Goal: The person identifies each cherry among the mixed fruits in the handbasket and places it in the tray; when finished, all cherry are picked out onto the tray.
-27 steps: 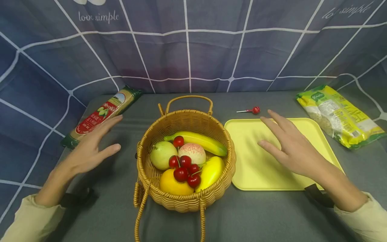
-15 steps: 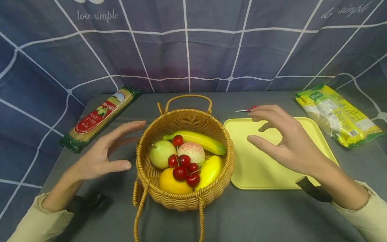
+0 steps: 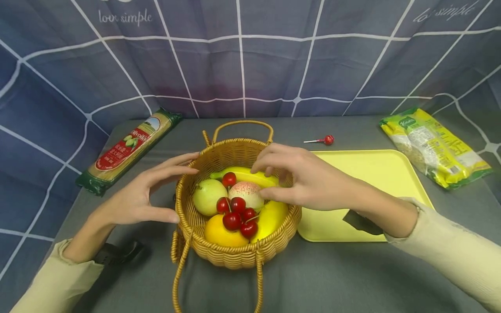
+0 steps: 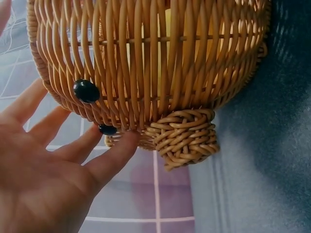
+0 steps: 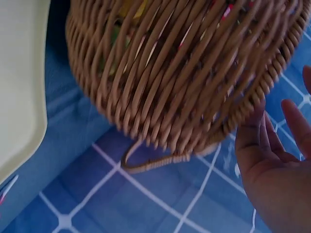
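In the head view a round wicker basket (image 3: 235, 259) holds a green pear (image 3: 208, 198), a banana (image 3: 235, 174), a pinkish peach (image 3: 246, 193), several red cherries (image 3: 232, 221), an orange-yellow round fruit (image 3: 221, 232) and a yellow mango-like fruit (image 3: 272, 219). My left hand (image 3: 142, 195) is at the basket's left rim, fingers spread and holding nothing; in the left wrist view its fingers lie close to the wicker (image 4: 141, 63). Over the right rim reaches my right hand (image 3: 301, 176), loosely bent fingers above the peach and banana, partly hiding them. Nothing is seen in its grasp.
A yellow tray (image 3: 375, 174) lies right of the basket, under the right forearm. Behind it is a red lollipop (image 3: 328, 139). A spaghetti pack (image 3: 129, 150) lies back left, a yellow-green bag (image 3: 434, 148) back right. The basket's front handle (image 3: 178, 282) lies toward me.
My right hand has moved left from above the tray to over the basket, its fingers bending. My left hand has come right to the basket's rim. The fruit has not moved.
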### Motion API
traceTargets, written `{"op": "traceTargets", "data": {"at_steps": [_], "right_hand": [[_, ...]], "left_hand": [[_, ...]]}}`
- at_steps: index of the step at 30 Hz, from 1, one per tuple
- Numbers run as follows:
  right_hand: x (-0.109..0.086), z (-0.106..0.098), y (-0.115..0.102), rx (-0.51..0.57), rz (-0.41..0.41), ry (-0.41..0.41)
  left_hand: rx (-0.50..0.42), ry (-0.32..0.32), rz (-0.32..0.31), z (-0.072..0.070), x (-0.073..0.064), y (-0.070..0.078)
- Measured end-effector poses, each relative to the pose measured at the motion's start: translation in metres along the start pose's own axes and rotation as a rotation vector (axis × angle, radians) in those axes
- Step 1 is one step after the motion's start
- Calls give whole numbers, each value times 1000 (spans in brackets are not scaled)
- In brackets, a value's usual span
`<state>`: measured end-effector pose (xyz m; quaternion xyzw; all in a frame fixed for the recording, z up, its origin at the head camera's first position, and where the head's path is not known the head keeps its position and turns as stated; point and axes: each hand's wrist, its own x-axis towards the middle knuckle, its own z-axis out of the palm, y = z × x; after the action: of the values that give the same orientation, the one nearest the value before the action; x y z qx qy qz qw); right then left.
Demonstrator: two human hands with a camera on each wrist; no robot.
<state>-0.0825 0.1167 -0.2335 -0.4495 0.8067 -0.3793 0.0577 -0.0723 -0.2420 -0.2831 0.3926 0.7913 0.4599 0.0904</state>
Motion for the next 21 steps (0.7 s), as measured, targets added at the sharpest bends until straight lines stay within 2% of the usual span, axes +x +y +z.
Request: {"op": "traceTargets", "data": {"at_steps": [3, 7, 13, 21], "right_hand": [[11, 8, 0, 23, 24, -96], [23, 19, 2, 30, 55, -197], [37, 33, 0, -52, 90, -325], [45, 47, -1, -180, 148, -423]], "left_hand": [[35, -10, -62, 1, 0, 1], [41, -12, -100, 1, -1, -1], [3, -2, -103, 2, -2, -4], [-14, 0, -86, 2, -1, -5]]}}
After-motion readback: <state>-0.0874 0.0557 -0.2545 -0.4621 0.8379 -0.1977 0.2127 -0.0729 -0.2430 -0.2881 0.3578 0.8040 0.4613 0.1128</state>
